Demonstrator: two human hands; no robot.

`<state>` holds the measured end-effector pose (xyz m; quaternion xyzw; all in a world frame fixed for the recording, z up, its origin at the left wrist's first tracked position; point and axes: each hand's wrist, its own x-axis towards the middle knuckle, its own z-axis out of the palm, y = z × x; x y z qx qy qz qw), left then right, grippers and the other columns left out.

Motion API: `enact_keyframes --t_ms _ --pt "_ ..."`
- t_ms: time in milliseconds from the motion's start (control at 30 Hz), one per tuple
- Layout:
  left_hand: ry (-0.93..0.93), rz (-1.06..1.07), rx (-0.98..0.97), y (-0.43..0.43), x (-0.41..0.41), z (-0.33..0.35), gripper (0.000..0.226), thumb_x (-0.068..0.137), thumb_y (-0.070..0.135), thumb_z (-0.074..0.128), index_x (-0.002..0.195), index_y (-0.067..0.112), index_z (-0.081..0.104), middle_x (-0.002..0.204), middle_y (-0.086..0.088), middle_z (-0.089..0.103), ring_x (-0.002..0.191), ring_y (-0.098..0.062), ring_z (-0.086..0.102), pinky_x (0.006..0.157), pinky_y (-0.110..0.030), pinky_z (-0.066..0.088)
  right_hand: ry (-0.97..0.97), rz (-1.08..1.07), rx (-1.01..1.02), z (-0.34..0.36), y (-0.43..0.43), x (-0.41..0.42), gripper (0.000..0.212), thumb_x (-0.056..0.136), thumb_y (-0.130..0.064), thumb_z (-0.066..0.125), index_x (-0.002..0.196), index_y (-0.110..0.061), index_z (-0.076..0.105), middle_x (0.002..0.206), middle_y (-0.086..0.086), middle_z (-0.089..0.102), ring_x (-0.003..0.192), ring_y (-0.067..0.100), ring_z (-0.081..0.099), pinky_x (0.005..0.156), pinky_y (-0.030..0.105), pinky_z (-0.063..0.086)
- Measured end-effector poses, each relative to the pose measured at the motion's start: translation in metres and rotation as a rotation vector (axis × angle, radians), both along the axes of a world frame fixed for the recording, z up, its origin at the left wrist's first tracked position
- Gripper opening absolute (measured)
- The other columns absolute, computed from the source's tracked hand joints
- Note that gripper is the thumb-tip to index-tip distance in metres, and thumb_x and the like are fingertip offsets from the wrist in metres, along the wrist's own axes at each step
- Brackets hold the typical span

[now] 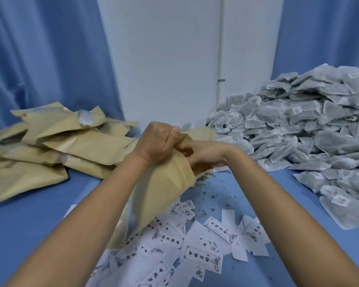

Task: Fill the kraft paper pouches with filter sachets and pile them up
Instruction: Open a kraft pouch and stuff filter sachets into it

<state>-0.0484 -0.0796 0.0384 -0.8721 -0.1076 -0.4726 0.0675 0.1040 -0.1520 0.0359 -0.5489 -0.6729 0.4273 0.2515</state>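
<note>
Kraft pouch point(164, 193) hangs above the blue counter point(29, 224). My left hand point(160, 143) clamps its top edge. My right hand point(205, 154) has its fingers at the mouth, and I cannot tell its grip. Filled pouches point(60, 146) are piled at left and the sachet heap point(309, 131) at right. Printed labels point(195, 245) are scattered underneath.

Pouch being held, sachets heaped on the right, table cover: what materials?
Kraft pouch: matte tan paper that holds sharp creases; any lining is unclear. Filter sachets: thin grey-white nonwoven or mesh, with dark fill showing through. Table cover: matte blue, probably cloth.
</note>
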Motion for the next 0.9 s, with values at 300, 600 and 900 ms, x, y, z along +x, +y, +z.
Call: enact_keyframes --t_ms 300,600,900 --pt "0.121 -0.049 0.093 -0.016 0.002 0.022 0.051 0.093 0.018 0.03 0.048 -0.003 0.044 0.044 -0.02 0.042 0.039 -0.032 0.041 0.046 -0.037 0.034 -0.498 -0.053 -0.142 -0.001 0.01 -0.048 0.05 0.101 -0.001 0.035 0.053 -0.014 0.037 0.05 0.006 0.035 0.045 0.014 0.035 0.046 0.019 0.028" --pt "0.237 0.103 0.277 0.013 -0.052 0.039 0.05 0.09 0.014 0.035 0.043 -0.001 0.043 0.037 -0.017 0.04 0.031 -0.029 0.038 0.04 -0.029 0.033 0.739 -0.102 0.248 -0.004 0.028 -0.043 0.022 0.093 -0.004 0.05 0.089 -0.014 0.068 0.072 -0.001 0.071 0.065 0.009 0.068 0.06 0.02 0.055" --pt "0.311 0.094 0.252 0.022 -0.061 -0.021 0.05 0.088 0.016 0.038 0.041 0.0 0.046 0.038 -0.015 0.043 0.031 -0.027 0.042 0.035 -0.03 0.039 -0.302 -0.426 0.021 -0.16 0.041 -0.074 0.017 0.089 -0.014 0.058 0.105 -0.011 0.057 0.098 0.008 0.059 0.079 0.023 0.054 0.066 0.036 0.049"
